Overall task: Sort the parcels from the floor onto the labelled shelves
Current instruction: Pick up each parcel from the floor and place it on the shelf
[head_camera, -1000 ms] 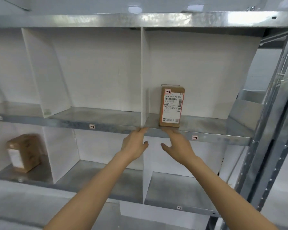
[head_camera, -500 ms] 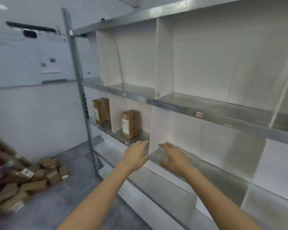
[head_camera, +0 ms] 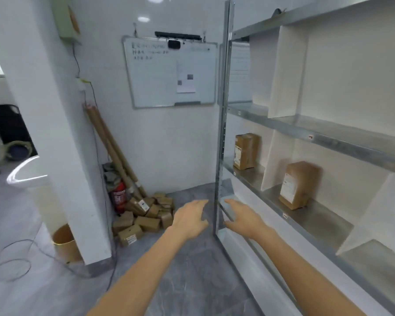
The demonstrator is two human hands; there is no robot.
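A heap of several brown cardboard parcels (head_camera: 144, 215) lies on the grey floor in the corner, ahead and left of me. The metal shelf unit (head_camera: 324, 137) runs along my right side. Two brown parcels with white labels stand in its lower compartments, one at the far end (head_camera: 245, 151) and one nearer (head_camera: 298, 184). My left hand (head_camera: 189, 218) and my right hand (head_camera: 243, 216) are stretched out in front of me at waist height, fingers apart, holding nothing. The right hand is level with the shelf's front upright (head_camera: 224, 124).
A white pillar (head_camera: 55, 133) stands at the left with a cardboard drum (head_camera: 65, 241) and loose cables at its foot. Cardboard tubes (head_camera: 114, 151) and a red fire extinguisher (head_camera: 119, 197) lean in the corner behind the heap. A whiteboard (head_camera: 169, 71) hangs on the back wall.
My view has swung left from the shelf front towards the corner, bringing the parcel heap into the middle. Both hands stay empty and have drawn away from the shelf edge.
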